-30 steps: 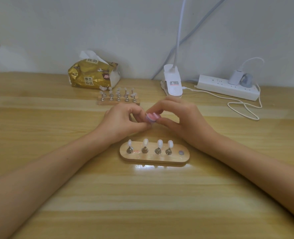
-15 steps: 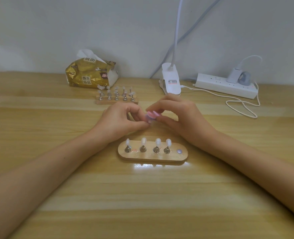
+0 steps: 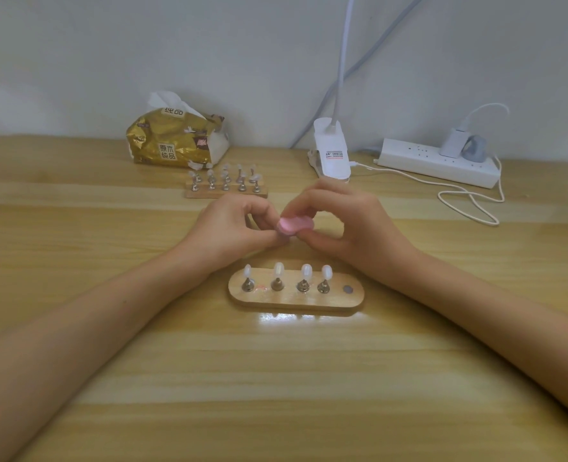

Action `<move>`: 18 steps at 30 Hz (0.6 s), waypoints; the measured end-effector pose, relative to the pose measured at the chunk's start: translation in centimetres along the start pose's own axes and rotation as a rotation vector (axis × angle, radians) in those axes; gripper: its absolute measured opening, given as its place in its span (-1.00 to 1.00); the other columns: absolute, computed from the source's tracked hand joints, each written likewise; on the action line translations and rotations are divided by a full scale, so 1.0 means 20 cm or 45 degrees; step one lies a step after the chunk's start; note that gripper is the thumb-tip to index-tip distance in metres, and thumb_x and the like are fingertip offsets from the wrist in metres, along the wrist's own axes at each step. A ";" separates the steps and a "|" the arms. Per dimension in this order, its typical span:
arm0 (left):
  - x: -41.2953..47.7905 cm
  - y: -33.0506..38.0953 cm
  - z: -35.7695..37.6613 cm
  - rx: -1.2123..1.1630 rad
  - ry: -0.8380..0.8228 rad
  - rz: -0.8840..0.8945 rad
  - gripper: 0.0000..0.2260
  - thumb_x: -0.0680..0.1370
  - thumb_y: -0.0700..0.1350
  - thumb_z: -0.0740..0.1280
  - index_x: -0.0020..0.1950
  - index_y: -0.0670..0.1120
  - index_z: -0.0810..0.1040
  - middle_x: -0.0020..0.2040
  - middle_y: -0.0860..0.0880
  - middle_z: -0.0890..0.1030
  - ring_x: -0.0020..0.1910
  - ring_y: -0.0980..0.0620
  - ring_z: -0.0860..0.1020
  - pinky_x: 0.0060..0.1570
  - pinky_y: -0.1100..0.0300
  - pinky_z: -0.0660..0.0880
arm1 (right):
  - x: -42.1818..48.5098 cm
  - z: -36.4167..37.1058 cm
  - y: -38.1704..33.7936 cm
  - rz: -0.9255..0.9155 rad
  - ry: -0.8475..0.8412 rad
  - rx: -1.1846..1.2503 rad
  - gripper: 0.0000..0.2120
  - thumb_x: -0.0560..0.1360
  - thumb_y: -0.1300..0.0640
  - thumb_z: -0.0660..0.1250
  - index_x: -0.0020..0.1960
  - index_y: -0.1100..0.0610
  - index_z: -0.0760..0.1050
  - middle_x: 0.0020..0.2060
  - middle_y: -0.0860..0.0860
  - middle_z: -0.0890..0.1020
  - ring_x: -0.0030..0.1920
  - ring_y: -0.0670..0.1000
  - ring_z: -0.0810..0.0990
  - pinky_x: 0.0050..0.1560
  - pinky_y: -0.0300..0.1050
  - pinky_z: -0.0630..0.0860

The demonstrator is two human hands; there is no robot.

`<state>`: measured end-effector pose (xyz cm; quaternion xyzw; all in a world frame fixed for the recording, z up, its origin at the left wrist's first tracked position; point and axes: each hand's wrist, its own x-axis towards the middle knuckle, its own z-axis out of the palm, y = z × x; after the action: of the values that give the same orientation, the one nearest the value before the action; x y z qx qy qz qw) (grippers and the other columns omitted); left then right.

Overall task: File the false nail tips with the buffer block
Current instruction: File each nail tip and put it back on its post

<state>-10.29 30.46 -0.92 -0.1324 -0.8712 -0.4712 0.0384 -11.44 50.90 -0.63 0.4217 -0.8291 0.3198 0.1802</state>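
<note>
Centrally, the right hand (image 3: 352, 228) pinches a flat, matte pink buffer block (image 3: 294, 225). The left hand (image 3: 232, 228) curls its fingertips at the block's edge, their contents hidden. Nearer, an oval wooden stand (image 3: 296, 300) carries four upright translucent nail tips (image 3: 306, 271) on metal pegs. Behind lie a second stand (image 3: 226, 193), a crinkled gold tissue pack (image 3: 172, 145) and a power strip (image 3: 436, 163).

Forearms angled inward, hands meeting; left hand (image 3: 232, 228) fingers curled, fingertips pinched; right hand (image 3: 352, 225) pinches buffer block (image 3: 295, 225).

The pale wooden bench (image 3: 276, 395) is shining glossy just in front of the smooth oval wooden stand (image 3: 296, 301), which is bearing shiny metal pegs (image 3: 276, 284) topped with translucent plastic nail tips (image 3: 278, 269).
</note>
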 end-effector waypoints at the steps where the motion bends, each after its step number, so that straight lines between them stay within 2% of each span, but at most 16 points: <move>1: 0.00 0.00 0.00 -0.009 -0.007 -0.007 -0.92 0.38 -0.05 0.56 -0.23 0.02 0.69 -0.34 0.14 0.63 -0.45 0.25 0.42 -0.33 0.31 0.35 | 0.00 -0.01 0.01 0.056 0.023 0.002 -0.84 0.47 0.37 0.46 0.02 0.22 0.64 -0.08 0.04 0.62 -0.10 -0.03 0.59 0.02 -0.18 0.51; 3: 0.00 0.00 -0.01 -0.022 -0.033 -0.012 -0.91 0.40 -0.11 0.56 -0.24 0.03 0.69 -0.35 0.16 0.63 -0.46 0.27 0.44 -0.37 0.42 0.35 | -0.01 -0.03 0.03 0.136 0.059 0.036 -0.90 0.50 0.33 0.46 -0.01 0.20 0.63 -0.10 0.03 0.63 -0.10 -0.03 0.60 0.03 -0.13 0.53; 5: 0.00 0.00 -0.01 -0.025 -0.040 -0.006 -0.89 0.40 -0.10 0.56 -0.26 0.05 0.67 -0.36 0.16 0.63 -0.47 0.27 0.45 -0.41 0.47 0.33 | 0.00 -0.02 0.01 0.069 0.082 0.066 -0.92 0.52 0.30 0.46 0.00 0.19 0.63 -0.11 0.04 0.65 -0.07 -0.01 0.61 0.04 -0.10 0.54; 7: 0.00 0.00 -0.01 -0.024 -0.028 -0.002 -0.90 0.39 -0.05 0.56 -0.26 0.05 0.66 -0.36 0.15 0.63 -0.47 0.27 0.44 -0.41 0.45 0.32 | 0.00 -0.01 0.01 -0.022 0.033 0.063 -0.89 0.50 0.33 0.47 0.00 0.20 0.62 -0.11 0.04 0.64 -0.07 -0.01 0.61 0.04 -0.12 0.54; 11: 0.00 0.00 0.00 0.007 -0.011 -0.004 -0.92 0.40 -0.09 0.56 -0.22 0.03 0.68 -0.35 0.19 0.64 -0.44 0.30 0.46 -0.37 0.45 0.36 | -0.01 -0.03 0.03 0.081 0.071 0.064 -0.94 0.51 0.30 0.47 -0.03 0.21 0.62 -0.13 0.02 0.66 -0.07 -0.04 0.61 0.05 -0.05 0.55; 13: 0.00 -0.01 -0.01 -0.004 -0.019 -0.005 -0.92 0.40 -0.09 0.56 -0.22 0.04 0.68 -0.36 0.19 0.63 -0.44 0.31 0.46 -0.38 0.47 0.35 | 0.00 -0.02 0.01 -0.005 0.118 0.064 -0.94 0.52 0.28 0.47 -0.03 0.21 0.61 -0.13 0.02 0.67 -0.07 -0.02 0.62 0.05 -0.11 0.55; 15: 0.00 0.00 -0.01 -0.008 -0.037 0.000 -0.92 0.40 -0.08 0.56 -0.22 0.04 0.68 -0.35 0.17 0.63 -0.45 0.30 0.45 -0.39 0.46 0.34 | 0.00 0.01 0.00 -0.049 0.065 0.054 -0.92 0.51 0.31 0.47 -0.02 0.20 0.61 -0.12 0.02 0.66 -0.06 -0.03 0.61 0.04 -0.13 0.54; 18: 0.00 0.00 -0.01 -0.029 -0.038 0.007 -0.91 0.40 -0.12 0.56 -0.23 0.04 0.68 -0.34 0.17 0.65 -0.44 0.31 0.47 -0.38 0.48 0.36 | 0.00 -0.01 0.02 0.054 0.077 0.053 -0.94 0.51 0.29 0.47 -0.05 0.21 0.61 -0.14 0.01 0.67 -0.08 -0.03 0.61 0.03 -0.03 0.55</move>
<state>-10.38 30.31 -0.87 -0.1424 -0.8659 -0.4789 0.0251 -11.77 51.25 -0.63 0.3977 -0.8252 0.3534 0.1895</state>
